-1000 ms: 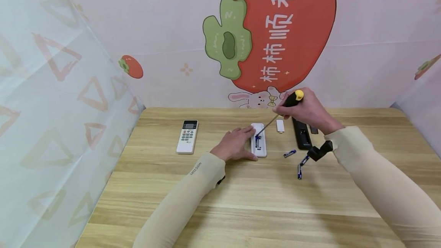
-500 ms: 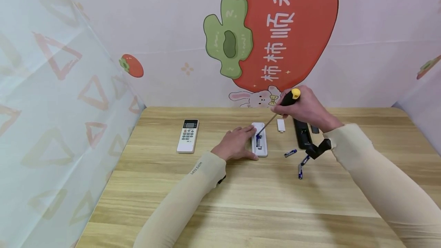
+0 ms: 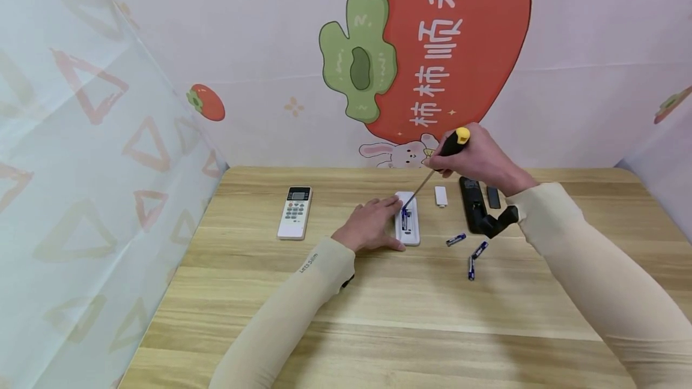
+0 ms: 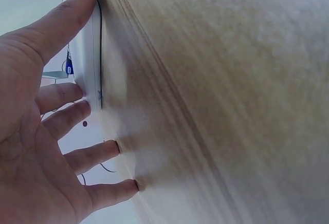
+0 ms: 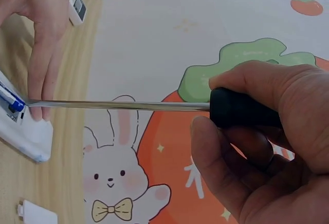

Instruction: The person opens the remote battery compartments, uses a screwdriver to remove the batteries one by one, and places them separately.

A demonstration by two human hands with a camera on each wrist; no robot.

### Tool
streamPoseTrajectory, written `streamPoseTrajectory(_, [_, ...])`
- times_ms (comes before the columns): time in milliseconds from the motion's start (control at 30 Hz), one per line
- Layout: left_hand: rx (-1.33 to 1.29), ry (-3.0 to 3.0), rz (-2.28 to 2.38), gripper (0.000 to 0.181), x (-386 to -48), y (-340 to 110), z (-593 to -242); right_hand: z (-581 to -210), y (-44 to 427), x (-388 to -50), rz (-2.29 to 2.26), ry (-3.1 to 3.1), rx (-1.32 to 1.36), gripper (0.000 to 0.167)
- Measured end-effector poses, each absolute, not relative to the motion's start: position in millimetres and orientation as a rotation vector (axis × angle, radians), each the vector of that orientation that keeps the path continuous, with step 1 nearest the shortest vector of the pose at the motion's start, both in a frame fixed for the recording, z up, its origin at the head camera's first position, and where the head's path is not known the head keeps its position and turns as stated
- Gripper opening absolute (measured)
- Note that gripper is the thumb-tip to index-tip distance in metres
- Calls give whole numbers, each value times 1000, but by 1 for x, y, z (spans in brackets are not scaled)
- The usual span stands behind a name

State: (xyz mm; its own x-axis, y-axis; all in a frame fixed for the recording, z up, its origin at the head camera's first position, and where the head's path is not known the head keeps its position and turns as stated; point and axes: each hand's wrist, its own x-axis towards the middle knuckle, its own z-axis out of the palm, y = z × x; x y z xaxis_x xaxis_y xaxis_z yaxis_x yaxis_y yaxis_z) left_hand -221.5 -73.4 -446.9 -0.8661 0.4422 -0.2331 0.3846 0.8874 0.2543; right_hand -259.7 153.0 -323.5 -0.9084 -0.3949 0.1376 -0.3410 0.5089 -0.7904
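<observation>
A white remote control [image 3: 413, 234] lies face down on the table with its battery compartment uncovered. Inside it sits a blue and silver battery [image 3: 404, 218]. My left hand [image 3: 370, 224] rests beside the remote with outstretched fingers; in the left wrist view its thumb and two fingers touch the remote, while two other fingers press on the table. My right hand [image 3: 481, 158] grips the black and yellow handle of a screwdriver [image 5: 128, 105]. The shaft slants down into the compartment, its tip at the battery's far end; exact contact is hard to tell.
Right of the remote lie a small white battery cover [image 3: 441, 196], a black remote [image 3: 473, 200] back up and a dark cover [image 3: 493, 197]. Loose batteries [image 3: 456, 239] lie nearer me. Another white remote [image 3: 295, 213] lies left. A patterned backdrop [image 3: 259, 113] stands behind the table.
My right hand has risen a little with the screwdriver, whose shaft now stands slightly steeper, its tip a bit farther from me. My left hand and the remote keep their place.
</observation>
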Motion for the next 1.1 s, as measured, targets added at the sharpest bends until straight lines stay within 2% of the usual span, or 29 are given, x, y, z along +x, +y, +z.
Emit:
streamPoseTrajectory(233, [638, 2765, 273, 101, -221, -73, -446, -320, 157, -259, -1377, 2644, -598, 21])
streamPoseTrajectory(1100, [600, 2762, 295, 101, -222, -73, -448, -314, 171, -250, -1465, 2621, -647, 17])
